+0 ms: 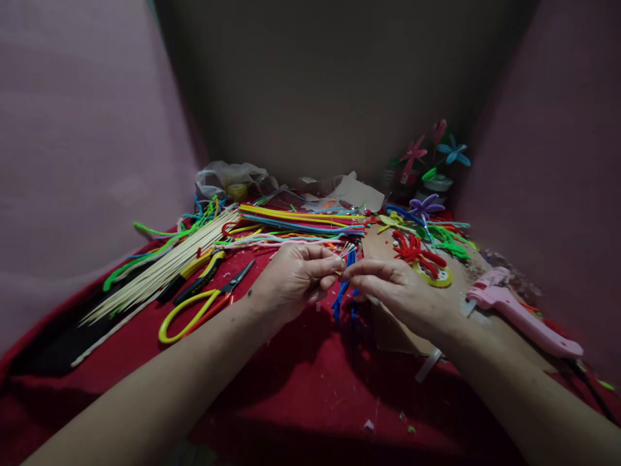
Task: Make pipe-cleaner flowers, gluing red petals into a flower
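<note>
Over the middle of the red cloth, my left hand (303,272) is closed in a pinch. From its fingertips a small bundle of thin, pale-tipped stems (348,250) sticks out; its exact kind is too small to tell. My right hand (392,285) meets it from the right, thumb and forefinger pressed together close to the bundle. What those fingers grip is hidden. Blue pipe cleaners (341,299) show just below and between both hands; I cannot tell whether they are held or lie on the cloth.
Yellow-handled scissors (213,301), pliers (200,281) and wooden sticks (160,268) lie left. Bundled pipe cleaners (301,219) are behind my hands. At right are cardboard (395,330), a yellow tape roll (439,279), a pink glue gun (524,314) and pipe-cleaner flowers (453,152).
</note>
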{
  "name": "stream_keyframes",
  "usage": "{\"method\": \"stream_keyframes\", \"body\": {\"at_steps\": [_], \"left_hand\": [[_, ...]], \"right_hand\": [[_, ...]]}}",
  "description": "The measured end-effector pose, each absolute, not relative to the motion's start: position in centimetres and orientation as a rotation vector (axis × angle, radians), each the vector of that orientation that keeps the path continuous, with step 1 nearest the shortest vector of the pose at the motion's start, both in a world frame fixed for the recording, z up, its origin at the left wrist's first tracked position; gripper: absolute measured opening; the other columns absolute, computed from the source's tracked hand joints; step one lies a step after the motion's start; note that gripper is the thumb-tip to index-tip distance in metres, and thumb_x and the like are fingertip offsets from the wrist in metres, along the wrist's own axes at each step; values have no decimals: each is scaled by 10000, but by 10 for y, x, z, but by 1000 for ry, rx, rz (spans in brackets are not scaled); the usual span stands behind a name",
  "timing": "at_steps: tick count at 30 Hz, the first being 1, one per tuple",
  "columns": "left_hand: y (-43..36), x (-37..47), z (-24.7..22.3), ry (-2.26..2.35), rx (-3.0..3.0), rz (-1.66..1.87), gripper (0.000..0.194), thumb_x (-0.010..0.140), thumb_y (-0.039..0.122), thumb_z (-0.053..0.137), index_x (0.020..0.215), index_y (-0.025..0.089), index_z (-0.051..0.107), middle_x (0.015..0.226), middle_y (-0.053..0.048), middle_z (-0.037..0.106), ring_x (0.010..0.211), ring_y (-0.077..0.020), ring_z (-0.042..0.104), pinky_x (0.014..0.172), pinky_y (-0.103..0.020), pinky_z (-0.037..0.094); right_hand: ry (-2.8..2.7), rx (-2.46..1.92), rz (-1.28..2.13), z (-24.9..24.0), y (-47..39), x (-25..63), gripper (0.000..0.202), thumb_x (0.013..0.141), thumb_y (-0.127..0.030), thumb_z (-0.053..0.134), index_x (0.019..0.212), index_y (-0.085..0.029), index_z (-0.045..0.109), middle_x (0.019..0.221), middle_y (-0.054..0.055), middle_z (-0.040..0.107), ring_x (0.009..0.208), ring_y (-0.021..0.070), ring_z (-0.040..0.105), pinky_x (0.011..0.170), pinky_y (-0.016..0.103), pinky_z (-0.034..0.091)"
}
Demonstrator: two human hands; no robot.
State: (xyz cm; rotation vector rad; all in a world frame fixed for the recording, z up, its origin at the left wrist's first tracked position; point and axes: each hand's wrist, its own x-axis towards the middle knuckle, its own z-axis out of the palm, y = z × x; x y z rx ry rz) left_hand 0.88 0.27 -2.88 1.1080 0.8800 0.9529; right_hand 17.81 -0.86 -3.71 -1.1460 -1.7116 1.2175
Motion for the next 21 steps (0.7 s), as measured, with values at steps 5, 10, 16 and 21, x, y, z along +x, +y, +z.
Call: {"method": "stream_keyframes", "body": {"at_steps": [5, 10, 16, 21], "left_hand": [[4, 10, -30, 844, 1097, 982, 151, 665, 229, 665, 633, 131, 555, 485, 47, 476, 374, -22, 354, 363, -162, 207], [4, 11, -34, 822, 1110, 980, 152, 683, 226, 652, 644, 127, 543, 475, 50, 466, 375, -19, 355, 359, -151, 218], [3, 13, -32, 807, 1153, 961, 142, 721, 242, 626, 685, 126, 553, 498, 37, 526, 345, -32, 423, 348, -152, 306], [5, 13, -34, 760, 1145, 989, 111, 733, 210, 615, 706, 118, 559, 584, 17, 581, 383, -49, 500, 393, -170, 400]], "right_hand": [[-1486, -1036, 1398, -47, -9, 169, 172, 763, -347, 558, 727, -180, 575, 603, -36, 511, 489, 78, 403, 481, 221, 316], [-1524, -1064, 1245, -47, -9, 167, 61, 756, -242, 554, 771, -188, 577, 688, -22, 552, 614, 104, 459, 587, 238, 350], [-1490, -1055, 1233, -45, -10, 176, 115, 756, -306, 562, 731, -195, 577, 717, -9, 559, 669, 128, 483, 610, 245, 364], [-1470, -985, 1192, -44, -9, 181, 153, 741, -331, 608, 706, -183, 621, 624, -30, 517, 569, 94, 417, 563, 233, 333]]}}
